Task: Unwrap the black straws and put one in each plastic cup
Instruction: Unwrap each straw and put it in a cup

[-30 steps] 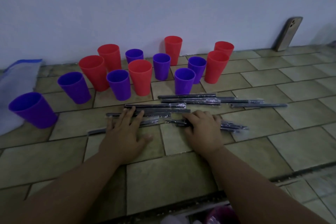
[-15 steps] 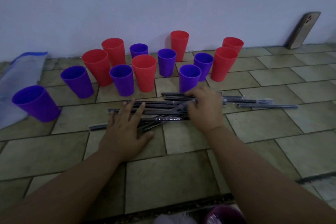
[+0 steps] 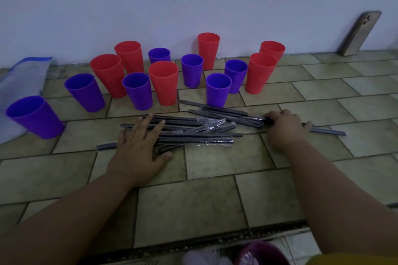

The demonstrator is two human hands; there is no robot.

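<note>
Several black straws in clear wrappers [image 3: 193, 133] lie in a loose pile on the tiled floor. Behind them stand several empty cups, red ones [image 3: 163, 84] and purple ones [image 3: 218, 90], with one purple cup [image 3: 32, 116] apart at the far left. My left hand [image 3: 140, 146] lies flat on the left ends of the pile, fingers spread. My right hand [image 3: 284, 125] is at the right end of the pile, its fingers curled over the ends of some wrapped straws. One straw [image 3: 327, 131] sticks out to the right from under that hand.
A phone [image 3: 361, 32] leans against the white wall at the back right. A white and blue bag [image 3: 19, 79] lies at the far left. A purple bin [image 3: 260, 254] sits at the bottom edge, just past a dark groove in the floor [image 3: 215, 241].
My right hand has slid from the middle of the pile to its right end, and the straws there now lie more slanted. My left hand has stayed flat on the left ends.
</note>
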